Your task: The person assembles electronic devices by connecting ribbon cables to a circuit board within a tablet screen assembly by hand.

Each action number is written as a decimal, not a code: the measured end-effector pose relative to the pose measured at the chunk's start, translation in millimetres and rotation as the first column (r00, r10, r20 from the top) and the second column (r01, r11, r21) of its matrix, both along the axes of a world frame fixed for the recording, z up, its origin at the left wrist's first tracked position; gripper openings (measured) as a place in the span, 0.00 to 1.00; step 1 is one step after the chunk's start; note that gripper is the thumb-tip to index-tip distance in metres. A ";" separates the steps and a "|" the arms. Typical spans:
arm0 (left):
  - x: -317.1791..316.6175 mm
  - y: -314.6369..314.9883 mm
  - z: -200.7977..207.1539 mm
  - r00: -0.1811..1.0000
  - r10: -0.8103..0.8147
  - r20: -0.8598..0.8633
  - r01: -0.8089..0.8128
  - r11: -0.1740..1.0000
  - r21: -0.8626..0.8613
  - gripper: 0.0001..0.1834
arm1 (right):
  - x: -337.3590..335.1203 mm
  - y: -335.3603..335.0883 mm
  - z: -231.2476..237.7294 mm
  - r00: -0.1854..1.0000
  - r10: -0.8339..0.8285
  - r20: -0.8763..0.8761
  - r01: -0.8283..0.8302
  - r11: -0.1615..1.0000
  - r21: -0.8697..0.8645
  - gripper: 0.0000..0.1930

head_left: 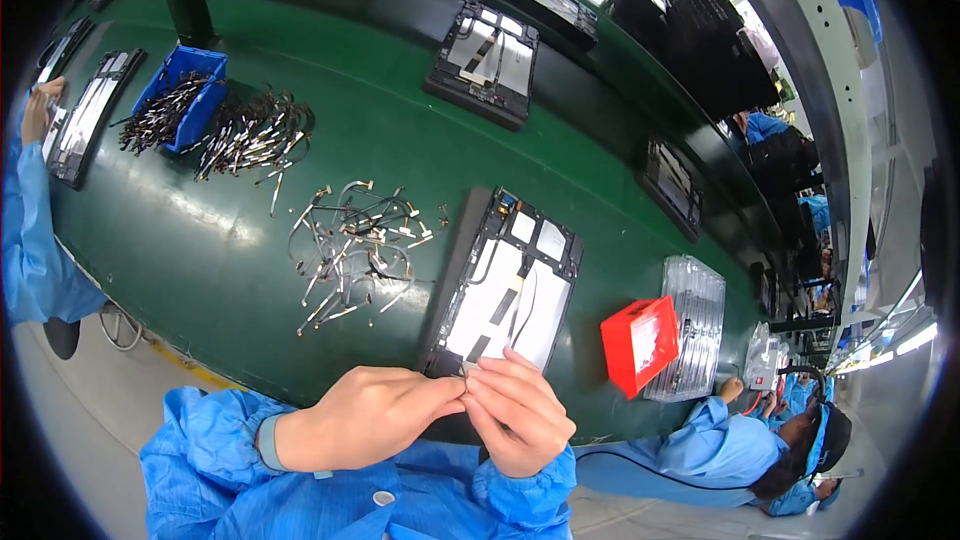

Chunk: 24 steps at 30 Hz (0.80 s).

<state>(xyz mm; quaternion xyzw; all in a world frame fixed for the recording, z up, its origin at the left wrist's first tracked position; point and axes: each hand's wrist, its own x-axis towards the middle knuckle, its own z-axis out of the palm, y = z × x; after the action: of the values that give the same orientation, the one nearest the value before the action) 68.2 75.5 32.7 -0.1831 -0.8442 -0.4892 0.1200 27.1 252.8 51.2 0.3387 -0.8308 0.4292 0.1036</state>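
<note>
Flat cable end [466, 368], small and pale, pinched between fingertips of both hands right at near short edge of open tablet chassis [508, 285]. Left hand [365, 415] curled, thumb and forefinger closed on cable tip; right hand [515, 408] likewise closed, fingers bunched on same spot. Too small to tell if cable is a loose piece or already fixed to chassis.

Progress, judged from layout: prob. early-to-mid step on this unit. Back cover off, white shields and dark strip down middle exposed, thin wires already routed inside. Cable end not yet seen seated; connector itself hidden by fingers, so can't confirm. Left to do, likely: press end home, release, pass unit on.

Orientation: chassis long axis runs from near edge by hands up and slightly right, away from body, tilted a bit clockwise. Near short edge faces hands; far short edge points toward conveyor strip [640, 90] beyond. Cable tip seems to lie roughly crosswise to that axis, but mostly hidden.

Rel. to chassis: loose pile of grey cables [355, 245] just left on green bench [230, 260]; blue bin [185, 95] w/ more parts far left and beyond; red bin [640, 343] to right, clear tray stack [692, 325] just past it. More open chassis [485, 60] beyond, on conveyor. Co-worker in blue coat [735, 445] lower right, another sleeve [30, 240] far left.
</note>
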 end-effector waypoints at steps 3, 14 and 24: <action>-0.9 2.0 -5.2 0.994 -0.056 -0.094 0.054 0.998 -0.018 0.09 | 1.7 2.3 10.0 0.999 0.011 -0.051 -0.007 0.997 0.071 0.07; -5.8 -3.2 -11.8 0.944 -0.129 0.303 0.106 0.990 0.090 0.13 | -70.5 198.0 -19.0 0.600 -0.791 -0.122 0.794 0.570 0.210 0.05; -26.6 4.0 -31.2 0.850 -0.136 0.509 -0.042 0.946 0.322 0.10 | -88.5 178.5 -45.1 0.657 -0.713 -0.246 0.754 0.620 0.216 0.16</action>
<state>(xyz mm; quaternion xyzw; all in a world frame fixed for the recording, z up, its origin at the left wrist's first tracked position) 41.6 79.5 1.6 -0.0414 -0.7489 -0.6539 -0.0991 -61.5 431.3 6.1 0.0093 -0.9420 0.1941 0.2735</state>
